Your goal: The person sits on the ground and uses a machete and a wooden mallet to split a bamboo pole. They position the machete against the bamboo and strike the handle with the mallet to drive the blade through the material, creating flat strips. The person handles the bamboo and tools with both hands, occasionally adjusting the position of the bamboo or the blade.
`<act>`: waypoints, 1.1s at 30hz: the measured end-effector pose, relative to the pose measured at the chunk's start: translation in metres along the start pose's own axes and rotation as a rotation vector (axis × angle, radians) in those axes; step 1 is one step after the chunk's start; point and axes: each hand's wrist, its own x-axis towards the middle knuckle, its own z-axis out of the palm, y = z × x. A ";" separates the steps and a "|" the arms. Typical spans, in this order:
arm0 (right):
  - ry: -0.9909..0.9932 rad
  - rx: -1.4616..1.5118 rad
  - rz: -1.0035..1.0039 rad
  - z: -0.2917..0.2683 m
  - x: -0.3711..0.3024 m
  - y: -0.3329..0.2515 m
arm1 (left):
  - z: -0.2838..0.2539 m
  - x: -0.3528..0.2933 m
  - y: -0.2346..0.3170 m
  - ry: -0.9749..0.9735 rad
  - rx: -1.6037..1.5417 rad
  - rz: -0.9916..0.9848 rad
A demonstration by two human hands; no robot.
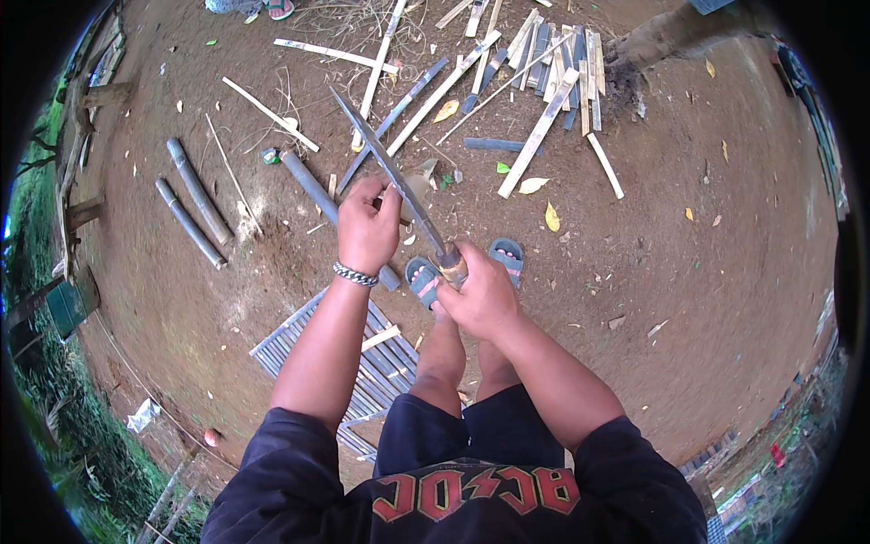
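Note:
My right hand (pixel 482 292) is wrapped round the wooden handle of a machete (pixel 396 172). The long dark blade slants up and to the left, away from me. Close against the blade's left side, my left hand (pixel 370 222) has its fingers curled and pinched together. What it grips, if anything, is hidden. Beyond and below that hand runs a dark bamboo pole (pixel 310 184) on the ground, partly covered by the hand and forearm. A small brownish piece (pixel 426 179) shows behind the blade.
Split bamboo strips (pixel 544 136) lie scattered and heaped ahead, beside a tree trunk (pixel 671 36). Two bamboo poles (pixel 198 189) rest at left. A tape measure (pixel 270 156) lies near the pole's end. A slatted bamboo panel (pixel 385 363) is by my legs. Another person's sandalled foot (pixel 279 9) shows far ahead.

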 end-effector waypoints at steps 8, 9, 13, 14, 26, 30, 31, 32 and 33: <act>0.023 -0.032 0.023 0.002 0.000 -0.001 | -0.002 0.001 0.004 -0.046 -0.024 -0.004; 0.006 -0.035 0.046 0.001 0.001 -0.002 | -0.003 0.001 0.008 -0.051 -0.012 -0.011; -0.007 -0.069 0.098 0.000 0.003 -0.006 | -0.004 0.003 0.003 -0.062 -0.001 0.019; 0.004 -0.083 0.101 0.000 0.004 -0.006 | -0.005 0.003 0.002 -0.072 -0.006 0.012; -0.030 -0.104 0.170 -0.002 0.011 -0.009 | -0.044 0.031 0.061 0.370 -0.085 0.498; -0.023 -0.074 0.206 -0.006 0.014 -0.012 | -0.087 0.083 0.162 0.373 -0.133 1.218; -0.023 -0.072 0.194 -0.006 0.013 -0.012 | -0.085 0.082 0.182 0.348 -0.077 1.289; -0.021 -0.069 0.184 -0.006 0.014 -0.010 | -0.068 0.083 0.172 0.224 0.168 1.250; -0.042 -0.083 0.171 -0.005 0.014 -0.011 | -0.056 0.080 0.163 0.105 0.425 1.214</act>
